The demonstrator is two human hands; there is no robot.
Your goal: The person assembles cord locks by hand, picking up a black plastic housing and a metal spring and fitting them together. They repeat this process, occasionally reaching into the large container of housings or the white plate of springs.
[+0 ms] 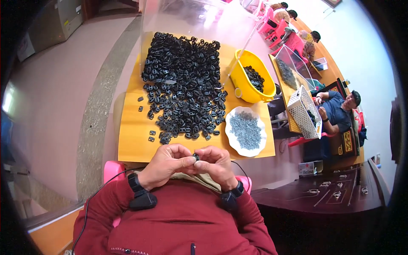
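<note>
Close to my body, just off the table's near edge, my left hand [171,165] and my right hand [215,165] meet fingertip to fingertip. Between them they pinch one small black plastic piece [196,157], partly covered by my thumbs. It looks like the two-holed black cord locks [187,97] heaped on the table beyond. To the right of the heap lies a white scalloped dish [228,132] full of tiny clear-grey parts [246,131], too small to name. A yellow tub [242,80] behind the dish holds more black pieces [254,78].
A clear plastic box [187,17] stands tipped behind the heap. At right, a person [335,106] sits at another table with a white perforated basket [302,111]. Pink chairs [280,32] and more people are farther back. A dark wooden surface [327,191] lies at lower right.
</note>
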